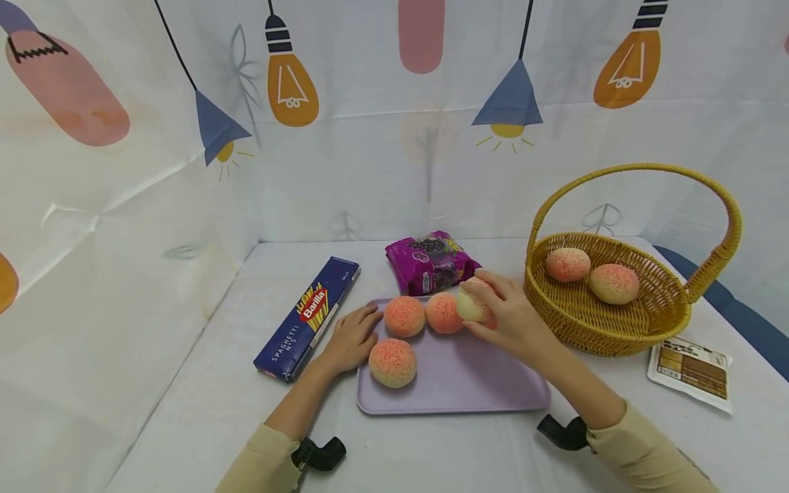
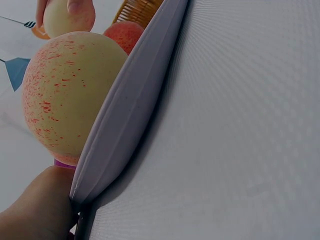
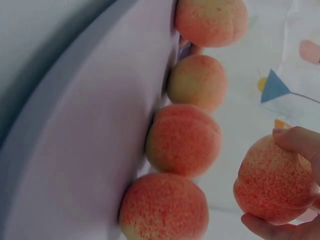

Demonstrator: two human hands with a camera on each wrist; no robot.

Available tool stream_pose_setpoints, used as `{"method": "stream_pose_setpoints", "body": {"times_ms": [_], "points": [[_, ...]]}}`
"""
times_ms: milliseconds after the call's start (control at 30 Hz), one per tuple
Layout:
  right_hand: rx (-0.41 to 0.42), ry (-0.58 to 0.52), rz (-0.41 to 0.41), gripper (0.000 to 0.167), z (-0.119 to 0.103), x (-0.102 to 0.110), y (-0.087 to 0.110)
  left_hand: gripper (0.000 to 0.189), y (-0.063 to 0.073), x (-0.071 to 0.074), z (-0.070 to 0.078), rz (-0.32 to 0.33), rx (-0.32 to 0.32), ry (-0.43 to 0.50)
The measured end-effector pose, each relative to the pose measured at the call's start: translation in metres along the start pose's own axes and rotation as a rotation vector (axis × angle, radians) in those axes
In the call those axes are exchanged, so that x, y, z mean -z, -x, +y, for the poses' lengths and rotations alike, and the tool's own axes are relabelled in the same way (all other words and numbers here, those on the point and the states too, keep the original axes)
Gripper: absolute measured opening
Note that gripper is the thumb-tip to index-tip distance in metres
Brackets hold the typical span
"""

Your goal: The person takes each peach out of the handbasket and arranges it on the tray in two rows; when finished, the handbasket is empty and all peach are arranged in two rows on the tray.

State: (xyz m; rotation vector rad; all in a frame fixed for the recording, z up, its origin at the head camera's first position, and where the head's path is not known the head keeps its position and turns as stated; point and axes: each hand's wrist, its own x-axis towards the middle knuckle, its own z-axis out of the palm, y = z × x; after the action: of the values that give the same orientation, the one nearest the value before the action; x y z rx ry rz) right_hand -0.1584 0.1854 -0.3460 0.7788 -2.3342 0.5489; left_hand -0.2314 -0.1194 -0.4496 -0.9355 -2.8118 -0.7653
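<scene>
My right hand (image 1: 508, 318) pinches a peach (image 3: 275, 180) between thumb and fingers, above the right back part of a lilac tray (image 1: 468, 383). In the right wrist view it is held apart from several peaches lined up on the tray, including a redder peach (image 3: 165, 207). My left hand (image 1: 351, 340) rests at the tray's left edge, fingers extended near a peach (image 1: 404, 315) at the back. A paler-sided peach (image 1: 393, 363) lies nearer the front. Beside the held one sits another peach (image 1: 445, 313); part of the tray is hidden behind my right hand.
At right stands a tall-handled wicker basket (image 1: 573, 325) with two peaches (image 1: 568, 265) inside. A brown-and-white packet (image 1: 690, 373) lies by it. The blue spaghetti box (image 1: 308, 318) lies left of the tray, and a purple snack bag (image 1: 428, 263) lies behind it.
</scene>
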Motion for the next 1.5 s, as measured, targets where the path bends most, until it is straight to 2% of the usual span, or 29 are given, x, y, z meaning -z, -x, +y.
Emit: {"method": "stream_pose_setpoints", "body": {"times_ms": [167,500,833,933,1233,1500], "points": [[0.008,0.003,-0.036,0.061,-0.008,-0.008,0.002,0.044,0.0,0.0,0.0,0.003,-0.003,0.002],[0.092,-0.01,-0.077,0.059,-0.02,-0.023,0.006,0.045,-0.001,-0.001,-0.002,-0.006,0.002,0.001],[0.144,-0.065,-0.163,0.058,-0.032,-0.037,0.011,0.044,0.0,0.001,0.002,0.031,-0.027,-0.004],[0.136,-0.07,-0.207,0.058,-0.034,-0.039,0.013,0.044,0.0,0.001,0.002,0.034,-0.028,-0.007],[0.041,-0.024,-0.378,0.056,-0.038,-0.042,0.015,0.044,-0.001,0.002,0.003,0.02,-0.015,-0.007],[0.103,-0.041,-0.393,0.057,-0.04,-0.049,0.017,0.044,0.0,0.002,0.004,0.007,-0.005,-0.005]]}}
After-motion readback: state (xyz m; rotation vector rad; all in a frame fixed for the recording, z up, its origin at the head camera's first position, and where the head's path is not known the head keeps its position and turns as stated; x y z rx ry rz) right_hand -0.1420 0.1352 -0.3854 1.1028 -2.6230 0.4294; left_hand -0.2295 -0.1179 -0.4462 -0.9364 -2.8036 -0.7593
